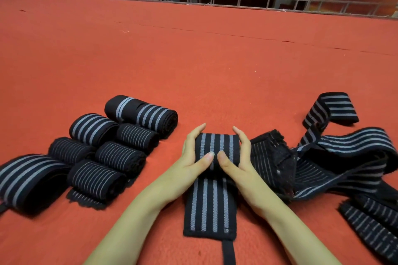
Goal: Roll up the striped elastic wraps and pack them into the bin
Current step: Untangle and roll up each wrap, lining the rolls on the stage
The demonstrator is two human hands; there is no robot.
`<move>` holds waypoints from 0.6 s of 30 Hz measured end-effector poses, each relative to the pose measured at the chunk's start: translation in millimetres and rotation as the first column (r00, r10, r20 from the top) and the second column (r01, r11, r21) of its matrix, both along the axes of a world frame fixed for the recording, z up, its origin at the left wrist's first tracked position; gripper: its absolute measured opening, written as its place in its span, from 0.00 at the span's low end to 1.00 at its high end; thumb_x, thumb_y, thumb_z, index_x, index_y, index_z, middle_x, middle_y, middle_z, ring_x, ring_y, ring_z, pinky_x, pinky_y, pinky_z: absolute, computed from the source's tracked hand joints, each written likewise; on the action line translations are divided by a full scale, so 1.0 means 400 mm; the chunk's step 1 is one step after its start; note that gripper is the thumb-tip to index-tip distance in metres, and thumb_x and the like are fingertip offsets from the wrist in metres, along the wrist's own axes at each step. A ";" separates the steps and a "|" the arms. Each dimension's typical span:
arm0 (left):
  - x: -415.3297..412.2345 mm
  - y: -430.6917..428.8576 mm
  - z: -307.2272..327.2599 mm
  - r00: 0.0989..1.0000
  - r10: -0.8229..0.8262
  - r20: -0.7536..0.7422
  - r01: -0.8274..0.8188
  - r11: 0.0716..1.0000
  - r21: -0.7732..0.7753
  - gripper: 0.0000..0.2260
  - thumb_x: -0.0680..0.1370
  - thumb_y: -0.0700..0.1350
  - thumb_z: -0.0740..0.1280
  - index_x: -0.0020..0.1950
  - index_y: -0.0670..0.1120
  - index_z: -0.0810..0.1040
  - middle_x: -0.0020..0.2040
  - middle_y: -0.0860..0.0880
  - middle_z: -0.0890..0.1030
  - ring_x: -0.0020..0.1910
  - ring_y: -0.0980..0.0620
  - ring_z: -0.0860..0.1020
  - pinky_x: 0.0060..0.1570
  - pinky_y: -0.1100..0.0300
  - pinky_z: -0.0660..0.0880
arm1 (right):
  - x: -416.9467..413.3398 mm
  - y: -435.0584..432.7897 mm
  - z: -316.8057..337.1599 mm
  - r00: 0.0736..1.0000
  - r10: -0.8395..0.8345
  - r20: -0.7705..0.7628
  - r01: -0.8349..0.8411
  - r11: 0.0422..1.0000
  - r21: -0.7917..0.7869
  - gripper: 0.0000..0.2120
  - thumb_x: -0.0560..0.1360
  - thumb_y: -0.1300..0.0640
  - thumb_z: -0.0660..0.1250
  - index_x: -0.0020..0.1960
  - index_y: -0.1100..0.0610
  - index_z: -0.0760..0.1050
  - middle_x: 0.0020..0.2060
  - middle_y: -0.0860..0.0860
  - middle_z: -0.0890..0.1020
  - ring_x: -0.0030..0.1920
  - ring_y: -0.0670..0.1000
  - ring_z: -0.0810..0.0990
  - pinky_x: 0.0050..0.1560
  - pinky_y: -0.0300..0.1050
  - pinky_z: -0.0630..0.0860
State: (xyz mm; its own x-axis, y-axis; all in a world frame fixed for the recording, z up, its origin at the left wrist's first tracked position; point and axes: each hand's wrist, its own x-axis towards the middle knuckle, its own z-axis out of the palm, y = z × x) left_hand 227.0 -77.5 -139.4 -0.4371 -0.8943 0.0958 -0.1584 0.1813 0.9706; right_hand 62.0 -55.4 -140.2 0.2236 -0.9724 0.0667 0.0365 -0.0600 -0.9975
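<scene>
The wrap (210, 200) points nearward; rolled end crosswise.

Red carpet (193, 60) with striped wraps (137, 135)

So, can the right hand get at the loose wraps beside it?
Probably yes: the loose wraps lie just beside the right hand, nothing between, though it grips the half-rolled wrap now.

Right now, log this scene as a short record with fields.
surface: red carpet
wrap in progress: partly rolled, unrolled tail lying flat toward the person
left grip: holds the roll's left end
right grip: holds the roll's right end
finished rolls: seven, grouped on the left
loose wraps: tangled pile on the right
bin: not in view
</scene>
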 end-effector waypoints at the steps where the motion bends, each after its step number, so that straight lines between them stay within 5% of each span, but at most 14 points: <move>1: 0.001 0.002 -0.001 1.000 -0.007 -0.005 0.007 1.000 0.003 0.32 0.72 0.64 0.63 0.72 0.69 0.51 0.75 0.54 0.60 0.73 0.58 0.62 0.74 0.51 0.59 | 0.000 0.002 0.002 1.000 0.004 0.011 -0.004 1.000 -0.001 0.34 0.72 0.46 0.66 0.69 0.33 0.49 0.60 0.47 0.78 0.55 0.41 0.81 0.49 0.35 0.77; 8: 0.014 0.007 0.015 0.999 -0.053 0.013 0.053 0.999 0.004 0.33 0.74 0.59 0.66 0.74 0.67 0.52 0.74 0.55 0.63 0.72 0.60 0.64 0.74 0.52 0.60 | 0.000 0.009 0.002 0.998 0.041 0.038 -0.041 0.999 0.003 0.30 0.74 0.44 0.65 0.64 0.25 0.50 0.61 0.48 0.80 0.61 0.48 0.79 0.64 0.48 0.73; 13: 0.010 0.004 0.036 0.999 0.020 -0.039 -0.022 0.999 -0.044 0.34 0.76 0.34 0.68 0.75 0.56 0.57 0.58 0.66 0.77 0.59 0.66 0.75 0.58 0.69 0.71 | -0.004 0.002 0.004 0.997 -0.020 0.074 0.021 1.000 -0.007 0.36 0.73 0.50 0.68 0.72 0.35 0.50 0.61 0.45 0.78 0.60 0.44 0.79 0.61 0.43 0.76; 16: 0.012 -0.008 0.034 0.997 0.074 -0.026 -0.077 0.988 -0.138 0.30 0.71 0.33 0.73 0.66 0.56 0.69 0.59 0.58 0.77 0.60 0.56 0.76 0.62 0.56 0.73 | -0.003 -0.005 -0.003 0.995 -0.046 0.089 0.041 0.998 0.050 0.37 0.70 0.44 0.72 0.72 0.38 0.55 0.61 0.44 0.78 0.59 0.46 0.80 0.58 0.49 0.78; 18: 0.015 -0.006 0.032 0.997 0.070 -0.029 -0.074 0.981 -0.181 0.25 0.69 0.39 0.74 0.61 0.56 0.72 0.60 0.54 0.76 0.61 0.53 0.75 0.65 0.50 0.71 | -0.006 -0.007 -0.002 0.992 -0.071 0.109 0.065 0.996 0.058 0.28 0.71 0.47 0.72 0.66 0.47 0.64 0.57 0.48 0.81 0.57 0.48 0.81 0.53 0.46 0.80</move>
State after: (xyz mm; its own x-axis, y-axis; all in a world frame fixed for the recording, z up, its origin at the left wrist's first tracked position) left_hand 232.8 -79.9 -126.8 -0.3684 -0.8900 0.2688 -0.1557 0.3441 0.9259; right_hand 59.7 -58.3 -141.2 0.1513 -0.9879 0.0346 0.1449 -0.0125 -0.9894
